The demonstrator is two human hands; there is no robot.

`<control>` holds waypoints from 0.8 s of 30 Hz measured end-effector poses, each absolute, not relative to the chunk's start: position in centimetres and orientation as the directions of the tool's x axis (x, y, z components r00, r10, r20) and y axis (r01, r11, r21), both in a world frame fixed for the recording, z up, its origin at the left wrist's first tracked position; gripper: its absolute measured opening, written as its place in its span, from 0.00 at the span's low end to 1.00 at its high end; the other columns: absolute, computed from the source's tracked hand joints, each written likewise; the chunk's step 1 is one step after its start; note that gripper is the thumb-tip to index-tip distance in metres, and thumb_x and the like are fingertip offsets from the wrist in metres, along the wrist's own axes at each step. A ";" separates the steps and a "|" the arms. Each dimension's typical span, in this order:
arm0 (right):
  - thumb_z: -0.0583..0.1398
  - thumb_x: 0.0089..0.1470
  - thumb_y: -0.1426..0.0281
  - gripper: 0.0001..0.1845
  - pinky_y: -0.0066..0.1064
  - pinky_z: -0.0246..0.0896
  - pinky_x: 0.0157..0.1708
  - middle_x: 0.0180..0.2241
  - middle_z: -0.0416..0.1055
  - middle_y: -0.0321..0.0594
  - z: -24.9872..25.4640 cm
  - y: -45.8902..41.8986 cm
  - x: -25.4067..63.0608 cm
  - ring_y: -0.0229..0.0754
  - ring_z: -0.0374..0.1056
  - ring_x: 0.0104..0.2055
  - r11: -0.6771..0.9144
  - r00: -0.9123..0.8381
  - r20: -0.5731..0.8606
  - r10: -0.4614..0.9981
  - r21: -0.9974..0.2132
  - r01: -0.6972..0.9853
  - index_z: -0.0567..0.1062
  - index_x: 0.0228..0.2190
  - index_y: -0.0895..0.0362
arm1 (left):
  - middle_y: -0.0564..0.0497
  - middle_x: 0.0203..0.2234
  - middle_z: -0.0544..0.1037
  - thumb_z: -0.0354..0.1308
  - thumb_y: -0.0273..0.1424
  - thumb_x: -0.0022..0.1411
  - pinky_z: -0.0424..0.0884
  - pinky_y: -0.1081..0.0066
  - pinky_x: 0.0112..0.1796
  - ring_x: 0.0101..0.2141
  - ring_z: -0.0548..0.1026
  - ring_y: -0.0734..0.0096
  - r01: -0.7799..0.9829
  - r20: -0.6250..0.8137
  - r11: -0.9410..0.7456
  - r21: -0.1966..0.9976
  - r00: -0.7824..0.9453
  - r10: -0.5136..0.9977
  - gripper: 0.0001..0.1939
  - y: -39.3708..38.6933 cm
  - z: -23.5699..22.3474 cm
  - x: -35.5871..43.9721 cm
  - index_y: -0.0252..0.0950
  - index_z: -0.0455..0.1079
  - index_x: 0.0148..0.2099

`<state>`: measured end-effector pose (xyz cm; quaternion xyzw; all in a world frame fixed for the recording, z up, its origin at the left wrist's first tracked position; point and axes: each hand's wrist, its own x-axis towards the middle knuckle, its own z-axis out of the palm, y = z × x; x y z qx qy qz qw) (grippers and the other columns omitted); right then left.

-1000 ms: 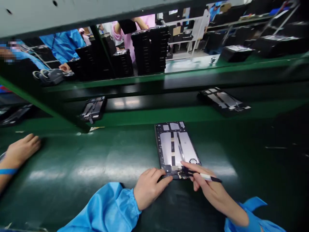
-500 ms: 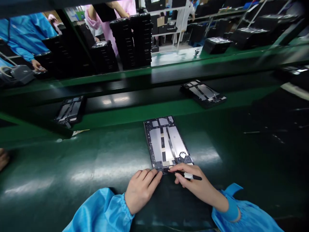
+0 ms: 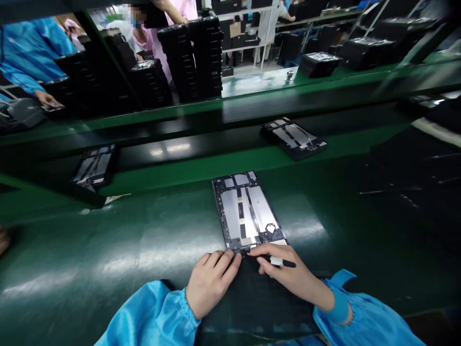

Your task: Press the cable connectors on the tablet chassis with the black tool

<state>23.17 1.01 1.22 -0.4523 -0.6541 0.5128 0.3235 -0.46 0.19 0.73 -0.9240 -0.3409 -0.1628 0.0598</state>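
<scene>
An opened tablet frame (image 3: pixel 245 210) with silver panels lies flat on the green mat in front of me. My left hand (image 3: pixel 211 282) rests on the mat with its fingertips against the frame's near left corner. My right hand (image 3: pixel 286 275) pinches a thin black-and-white pen-like tool (image 3: pixel 279 262), its tip at the frame's near edge. Both arms wear blue sleeves.
Two more tablet frames lie on the dark conveyor belt, one at left (image 3: pixel 94 166) and one at right (image 3: pixel 293 137). Stacks of black trays (image 3: pixel 190 57) stand on the far bench. People in blue and pink work behind. Another person's hand (image 3: pixel 3 239) shows at the left edge.
The view has shifted, so the co-worker's hand has slid almost out of sight at the left. My hands stay at the frame's near edge with small finger movements.
</scene>
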 end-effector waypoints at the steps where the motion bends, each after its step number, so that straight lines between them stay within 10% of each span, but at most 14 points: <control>1: 0.56 0.62 0.65 0.12 0.24 0.68 0.32 0.33 0.75 0.41 1.2 1.0 23.2 0.35 0.71 0.29 0.057 -0.380 -0.045 0.924 -0.966 0.253 0.77 0.39 0.58 | 0.47 0.47 0.72 0.40 0.25 0.71 0.62 0.67 0.37 0.41 0.67 0.67 0.652 0.337 -0.758 -0.007 0.716 0.612 0.18 0.1 0.8 -0.4 0.33 0.67 0.55; 13: 0.55 0.62 0.60 0.17 0.22 0.63 0.20 0.22 0.72 0.39 -0.5 0.5 24.9 0.33 0.65 0.19 -0.165 -0.249 -0.233 0.940 -0.950 0.266 0.75 0.39 0.60 | 0.47 0.47 0.72 0.40 0.25 0.71 0.64 0.68 0.37 0.40 0.69 0.67 0.651 0.332 -0.759 -0.014 0.719 0.610 0.18 0.0 0.6 -0.6 0.32 0.67 0.55; 24: 0.62 0.54 0.58 0.18 0.21 0.61 0.17 0.24 0.71 0.38 0.8 -0.6 24.8 0.33 0.65 0.20 -0.355 -0.319 -0.370 0.873 -0.929 0.106 0.71 0.38 0.60 | 0.52 0.41 0.75 0.56 0.28 0.65 0.64 0.73 0.39 0.40 0.70 0.74 0.488 0.454 -0.836 0.252 0.703 0.547 0.07 -0.3 1.1 -1.2 0.35 0.71 0.46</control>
